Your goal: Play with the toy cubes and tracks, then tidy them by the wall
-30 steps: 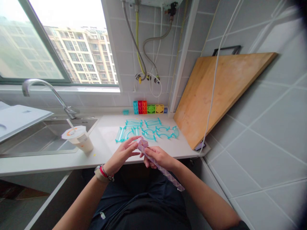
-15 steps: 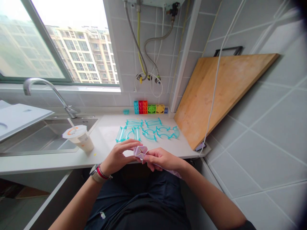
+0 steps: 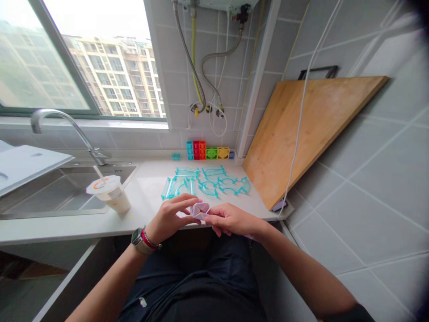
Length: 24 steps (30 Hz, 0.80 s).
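Observation:
A pale pink segmented twist toy point(image 3: 200, 209) is held between both hands at the counter's front edge. My left hand point(image 3: 170, 218) pinches its folded end with fingertips. My right hand point(image 3: 232, 219) is closed around the rest of the toy, most of which is hidden under the palm and wrist. A watch and red bracelet sit on my left wrist.
Turquoise curved track pieces point(image 3: 205, 183) lie on the white counter point(image 3: 147, 188), with coloured blocks point(image 3: 208, 152) at the wall behind. A lidded cup with a straw point(image 3: 110, 193) stands by the sink point(image 3: 63, 192). A wooden board point(image 3: 301, 134) leans at the right.
The toy's long straight tail, sticking out past my right wrist a second ago, has turned under my right hand. Both hands have risen slightly toward the counter edge.

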{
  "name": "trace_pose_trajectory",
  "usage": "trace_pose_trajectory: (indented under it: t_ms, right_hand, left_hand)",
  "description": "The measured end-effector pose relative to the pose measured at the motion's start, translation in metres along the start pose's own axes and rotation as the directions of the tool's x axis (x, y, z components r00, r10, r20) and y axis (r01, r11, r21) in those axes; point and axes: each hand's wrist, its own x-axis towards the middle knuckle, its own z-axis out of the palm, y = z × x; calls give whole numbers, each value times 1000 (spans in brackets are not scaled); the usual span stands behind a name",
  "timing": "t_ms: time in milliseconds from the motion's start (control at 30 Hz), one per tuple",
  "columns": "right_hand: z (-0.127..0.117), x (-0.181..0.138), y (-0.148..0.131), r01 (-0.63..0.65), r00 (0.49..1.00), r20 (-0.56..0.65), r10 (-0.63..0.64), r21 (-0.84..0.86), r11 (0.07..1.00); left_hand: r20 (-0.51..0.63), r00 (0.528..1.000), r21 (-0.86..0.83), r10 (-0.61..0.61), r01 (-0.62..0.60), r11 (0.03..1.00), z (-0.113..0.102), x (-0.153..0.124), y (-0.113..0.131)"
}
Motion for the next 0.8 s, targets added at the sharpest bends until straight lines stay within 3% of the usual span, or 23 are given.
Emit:
trace_pose_trajectory:
  t_ms: [300,533,633,800]
  right_hand:
    - [-7,-4,-1,7,1000,14,-5,-127,992]
    - [-12,-6,-5,-16,996,-82,-19,-402,915]
    - [-9,-8,-7,-62,986,-163,-38,-568,821]
    - [4,-12,-9,-220,955,-294,-45,-800,558]
  left_hand:
    - [48,999,61,0,-3,998,6,-1,-5]
    - [64,998,143,-13,4,990,16,-4,-16]
    - [48,998,197,-45,35,980,19,-5,-19]
    - [33,996,261,-81,69,963,19,-7,-15]
